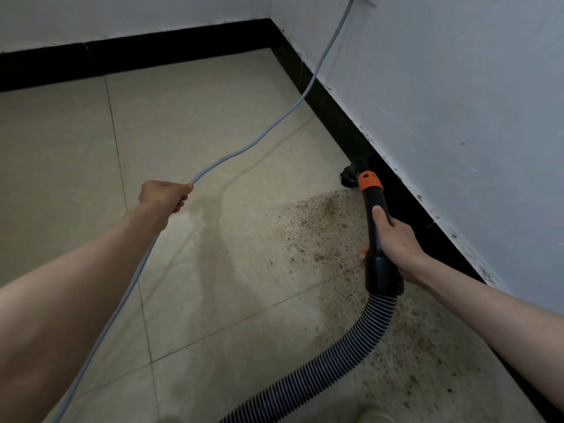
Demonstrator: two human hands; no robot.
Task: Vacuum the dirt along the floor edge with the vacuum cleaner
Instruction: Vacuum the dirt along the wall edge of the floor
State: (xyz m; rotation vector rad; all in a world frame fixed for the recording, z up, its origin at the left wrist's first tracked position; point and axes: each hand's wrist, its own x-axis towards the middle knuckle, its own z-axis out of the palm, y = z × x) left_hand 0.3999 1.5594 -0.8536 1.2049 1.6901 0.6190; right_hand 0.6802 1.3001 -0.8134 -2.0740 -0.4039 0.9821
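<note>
Right hand (393, 239) grips the black vacuum wand (378, 227), fingers wrapped round the tube below its orange collar (370, 181), thumb laid along the top. Left hand (163, 195) is closed on the grey power cord (274, 129), holding it raised off the floor; the cord runs up to the wall at the top of the view and back down under the left forearm.

Nozzle (351, 175) sits at the foot of the black skirting (335, 117), touching or just short of it; contact with the tiled floor (198, 254) appears likely but cannot be confirmed. Brown dirt (317, 227) lies scattered along the floor edge, starting just behind the nozzle and spreading toward the person, beside and under the ribbed hose (351, 349).

Assessment: the vacuuming pass is in hand, at the far end of the soiled strip. Most of the visible dirt remains, so the task is at an early stage. The next move calls for drawing the nozzle back along the skirting through the dirt, keeping it low to the tiles, while the cord is kept lifted clear of the path.

Not established: the nozzle mouth is dark against the skirting and its shape is hard to read. The vacuum body is out of view; the hose is cut off at the bottom edge. Where the cord is plugged in is cropped at the top.
</note>
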